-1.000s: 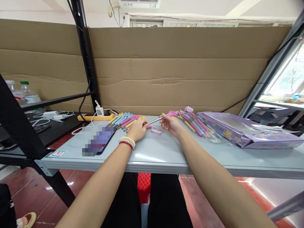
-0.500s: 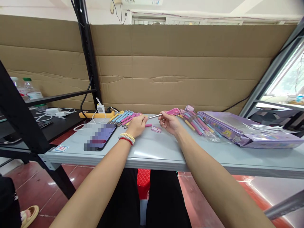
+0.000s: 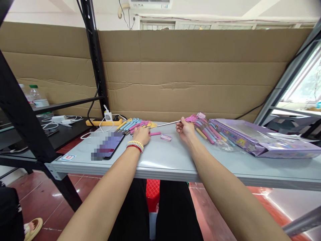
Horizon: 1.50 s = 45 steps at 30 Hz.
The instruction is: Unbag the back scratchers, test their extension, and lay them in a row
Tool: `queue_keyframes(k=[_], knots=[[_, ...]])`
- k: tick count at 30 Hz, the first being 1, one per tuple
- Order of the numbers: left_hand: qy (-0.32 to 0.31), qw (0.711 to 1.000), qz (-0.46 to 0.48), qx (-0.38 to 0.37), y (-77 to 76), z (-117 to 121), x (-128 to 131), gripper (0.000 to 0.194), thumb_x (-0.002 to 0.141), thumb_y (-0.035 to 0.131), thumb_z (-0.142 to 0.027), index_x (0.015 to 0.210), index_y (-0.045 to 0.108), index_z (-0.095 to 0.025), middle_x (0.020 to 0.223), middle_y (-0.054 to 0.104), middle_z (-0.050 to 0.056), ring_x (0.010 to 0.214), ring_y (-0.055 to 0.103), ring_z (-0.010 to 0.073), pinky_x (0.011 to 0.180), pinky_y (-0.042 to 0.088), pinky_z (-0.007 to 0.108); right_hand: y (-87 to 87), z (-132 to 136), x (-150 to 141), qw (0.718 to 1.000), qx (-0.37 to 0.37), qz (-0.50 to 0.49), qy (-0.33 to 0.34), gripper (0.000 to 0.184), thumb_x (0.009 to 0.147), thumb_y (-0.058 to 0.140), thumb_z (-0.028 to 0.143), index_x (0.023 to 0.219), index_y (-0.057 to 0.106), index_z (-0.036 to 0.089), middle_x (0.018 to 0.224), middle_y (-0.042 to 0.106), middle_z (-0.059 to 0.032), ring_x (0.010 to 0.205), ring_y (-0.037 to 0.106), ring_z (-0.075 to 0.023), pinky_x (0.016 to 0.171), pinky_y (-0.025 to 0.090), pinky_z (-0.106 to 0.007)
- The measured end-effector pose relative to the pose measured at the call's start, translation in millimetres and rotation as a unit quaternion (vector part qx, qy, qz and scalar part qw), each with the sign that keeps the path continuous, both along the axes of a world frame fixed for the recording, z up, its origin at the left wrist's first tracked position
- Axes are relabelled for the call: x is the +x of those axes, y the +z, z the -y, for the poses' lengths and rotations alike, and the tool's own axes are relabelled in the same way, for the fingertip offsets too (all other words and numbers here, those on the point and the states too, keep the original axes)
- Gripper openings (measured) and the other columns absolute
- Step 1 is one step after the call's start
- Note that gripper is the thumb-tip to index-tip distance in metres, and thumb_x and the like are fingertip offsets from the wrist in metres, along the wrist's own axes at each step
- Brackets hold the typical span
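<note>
My right hand (image 3: pixel 185 130) is closed around a pink back scratcher (image 3: pixel 192 118) just below its claw head. Its thin metal rod (image 3: pixel 169 123) points left, bare, toward a yellow claw at the end of the row. My left hand (image 3: pixel 141 135) rests low at the table, apart from the rod, its fingertips mostly hidden. Beside its thumb lies a pink handle (image 3: pixel 155 134); whether the fingers grip it is unclear. Beyond the left hand lies a row of yellow, blue and pink back scratchers (image 3: pixel 134 124). A small pink printed card (image 3: pixel 166 138) lies between the hands.
Wrapped back scratchers (image 3: pixel 207 130) lie right of my right hand, beside a purple box (image 3: pixel 260 140) with clear plastic. At left are a phone (image 3: pixel 110 145) and a yellow power strip (image 3: pixel 102 123) with white cables. Cardboard (image 3: pixel 190 73) stands behind the table (image 3: pixel 165 164).
My left hand has let go of the rod's end and moved down and left to the table. My right hand has shifted right with the pink back scratcher.
</note>
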State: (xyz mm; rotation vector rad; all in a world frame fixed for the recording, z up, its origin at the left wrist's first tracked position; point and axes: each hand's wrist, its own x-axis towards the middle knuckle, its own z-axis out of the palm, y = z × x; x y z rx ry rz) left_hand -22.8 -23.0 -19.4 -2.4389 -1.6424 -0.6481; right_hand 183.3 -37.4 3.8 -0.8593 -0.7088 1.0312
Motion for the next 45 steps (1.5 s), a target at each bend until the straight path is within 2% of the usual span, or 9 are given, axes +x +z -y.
queue_keyframes(k=[2,7,10,14,20,25,30,38,45], knots=[[0.019,1.000,0.014,0.005,1.9,0,-1,0.021,0.080,0.050,-0.019,0.083,0.071,-0.018,0.086,0.069,0.014,0.095,0.059,0.0313,0.088,0.037,0.046,0.8,2,-3,1.000,0.007,-0.004,0.006,0.036,0.076,0.069,0.045,0.070,0.044,0.020,0.052,0.056,0.0027,0.042,0.049,-0.0059,0.034,0.034,-0.016],[0.123,0.972,0.201,0.016,18.4,-13,-24,0.020,0.082,0.054,-0.029,0.086,0.071,-0.020,0.090,0.069,0.014,0.094,0.061,0.0310,0.085,0.041,0.044,3.4,-2,-19,0.999,-0.006,0.042,0.009,0.031,0.081,0.065,0.038,0.069,0.046,0.018,0.051,0.055,0.0017,0.041,0.048,-0.0057,0.033,0.033,-0.016],[0.166,0.961,0.221,-0.011,23.9,-26,-38,0.017,0.078,0.060,-0.032,0.079,0.071,-0.019,0.088,0.069,0.016,0.091,0.062,0.0319,0.081,0.044,0.043,7.5,-14,-41,0.985,-0.089,0.149,0.022,0.025,0.088,0.057,0.033,0.072,0.046,0.017,0.049,0.054,0.0011,0.038,0.046,-0.0058,0.031,0.031,-0.016],[0.192,0.958,0.212,-0.030,17.2,-35,-41,0.017,0.078,0.058,-0.029,0.083,0.071,-0.019,0.092,0.069,0.015,0.092,0.063,0.0292,0.078,0.047,0.038,6.6,-36,-83,0.955,-0.187,0.222,0.056,0.016,0.089,0.053,0.021,0.075,0.047,0.015,0.046,0.054,-0.0004,0.034,0.045,-0.0068,0.030,0.027,-0.016],[0.170,0.962,0.212,-0.030,11.4,-28,-37,0.019,0.080,0.054,-0.025,0.091,0.070,-0.021,0.099,0.070,0.010,0.098,0.062,0.0242,0.083,0.047,0.033,-13.3,-61,-122,0.929,-0.257,0.258,0.066,0.013,0.087,0.052,0.014,0.073,0.050,0.014,0.040,0.049,0.0027,0.030,0.040,-0.0050,0.031,0.028,-0.014],[0.136,0.959,0.247,-0.021,14.1,-19,-32,0.017,0.081,0.055,-0.025,0.087,0.070,-0.022,0.093,0.071,0.006,0.091,0.063,0.0207,0.081,0.047,0.030,-22.1,-66,-116,0.903,-0.269,0.333,0.031,0.020,0.080,0.057,0.013,0.061,0.052,0.013,0.032,0.042,0.0028,0.024,0.033,-0.0059,0.029,0.025,-0.017],[0.109,0.974,0.192,-0.043,12.1,-10,-26,0.017,0.078,0.059,-0.030,0.086,0.072,-0.023,0.090,0.071,0.007,0.090,0.063,0.0219,0.079,0.048,0.031,-24.3,-60,-111,0.885,-0.265,0.383,0.006,0.020,0.077,0.057,0.013,0.057,0.056,0.012,0.032,0.044,0.0004,0.024,0.035,-0.0070,0.029,0.029,-0.018],[0.072,0.989,0.101,-0.076,9.1,-5,-22,0.021,0.077,0.056,-0.025,0.087,0.075,-0.021,0.095,0.072,0.009,0.094,0.063,0.0229,0.084,0.047,0.031,-29.4,-68,-114,0.886,-0.267,0.379,0.012,0.005,0.071,0.061,0.005,0.071,0.062,0.009,0.041,0.053,-0.0008,0.032,0.050,-0.0106,0.038,0.045,-0.019],[0.036,0.995,0.062,-0.073,11.6,-2,-22,0.024,0.071,0.059,-0.029,0.091,0.073,-0.025,0.096,0.071,0.006,0.093,0.063,0.0247,0.080,0.049,0.033,-26.2,-57,-111,0.890,-0.246,0.383,0.025,0.010,0.069,0.060,0.005,0.078,0.061,0.009,0.047,0.058,-0.0024,0.040,0.059,-0.0146,0.043,0.050,-0.022]])
